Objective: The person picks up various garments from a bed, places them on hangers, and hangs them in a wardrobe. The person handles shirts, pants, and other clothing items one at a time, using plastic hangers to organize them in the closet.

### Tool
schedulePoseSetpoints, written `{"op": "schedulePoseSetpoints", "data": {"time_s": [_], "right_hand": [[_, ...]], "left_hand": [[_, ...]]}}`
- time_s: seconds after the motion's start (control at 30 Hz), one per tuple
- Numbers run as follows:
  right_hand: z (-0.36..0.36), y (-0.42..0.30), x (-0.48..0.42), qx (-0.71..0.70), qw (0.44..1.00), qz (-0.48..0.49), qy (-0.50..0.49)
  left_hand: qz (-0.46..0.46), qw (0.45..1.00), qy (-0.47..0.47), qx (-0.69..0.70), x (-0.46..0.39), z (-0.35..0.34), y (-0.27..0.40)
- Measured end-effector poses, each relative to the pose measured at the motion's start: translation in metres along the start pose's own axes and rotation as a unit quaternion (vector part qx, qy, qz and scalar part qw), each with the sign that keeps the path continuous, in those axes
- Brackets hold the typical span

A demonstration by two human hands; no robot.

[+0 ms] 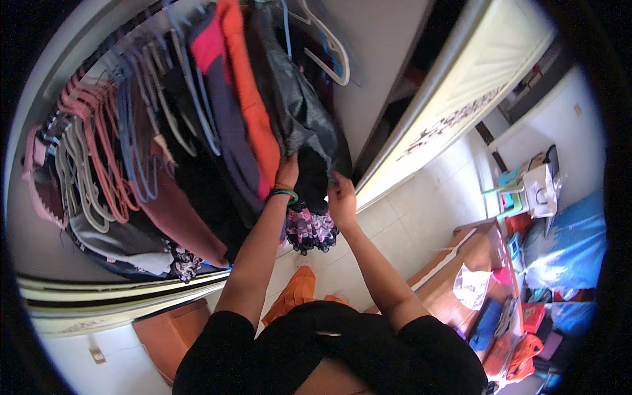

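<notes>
A dark, slightly shiny garment [301, 98] hangs at the right end of a wardrobe rail. My left hand [287, 175] is at its left edge, fingers partly hidden in the cloth, with a green bangle on the wrist. My right hand [341, 197] pinches the garment's lower right edge. Between my hands hangs black cloth, and below it shows a pink-and-black patterned ruffle [311, 227]. An orange garment [252, 103] and a purple-and-pink one [224, 108] hang just left of the dark garment. A white plastic hanger [340, 64] hangs to its upper right.
Pink, grey and blue hangers [101, 118] crowd the rail at left, with a maroon garment [182, 212] among other clothes. A cream patterned sliding door [444, 113] borders the wardrobe at right. A wooden piece of furniture [444, 261] holding folded items stands at lower right.
</notes>
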State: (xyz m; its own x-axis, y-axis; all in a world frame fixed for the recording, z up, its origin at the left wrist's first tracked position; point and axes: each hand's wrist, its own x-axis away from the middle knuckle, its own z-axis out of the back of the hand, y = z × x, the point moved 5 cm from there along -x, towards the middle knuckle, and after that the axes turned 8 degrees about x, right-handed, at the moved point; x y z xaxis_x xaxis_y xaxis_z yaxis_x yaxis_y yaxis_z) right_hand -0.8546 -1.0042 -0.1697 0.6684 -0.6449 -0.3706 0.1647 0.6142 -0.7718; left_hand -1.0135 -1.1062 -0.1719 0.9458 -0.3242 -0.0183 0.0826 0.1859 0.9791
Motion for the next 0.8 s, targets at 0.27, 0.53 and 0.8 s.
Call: {"op": "schedulePoseSetpoints", "data": {"time_s": [0.27, 0.53, 0.8], "right_hand": [[-0.166, 0.070, -0.025, 0.113, 0.979, 0.090, -0.141], [-0.278, -0.020, -0.103, 0.170, 0.956, 0.081, -0.225], [-0.274, -0.032, -0.117, 0.118, 0.958, 0.086, -0.248]], "left_hand": [[-0.039, 0.994, -0.088, -0.052, 0.032, 0.027, 0.010], [0.077, 0.966, -0.071, 0.238, 0.101, 0.093, -0.019], [0.082, 0.987, -0.082, 0.107, 0.108, 0.079, 0.038]]}}
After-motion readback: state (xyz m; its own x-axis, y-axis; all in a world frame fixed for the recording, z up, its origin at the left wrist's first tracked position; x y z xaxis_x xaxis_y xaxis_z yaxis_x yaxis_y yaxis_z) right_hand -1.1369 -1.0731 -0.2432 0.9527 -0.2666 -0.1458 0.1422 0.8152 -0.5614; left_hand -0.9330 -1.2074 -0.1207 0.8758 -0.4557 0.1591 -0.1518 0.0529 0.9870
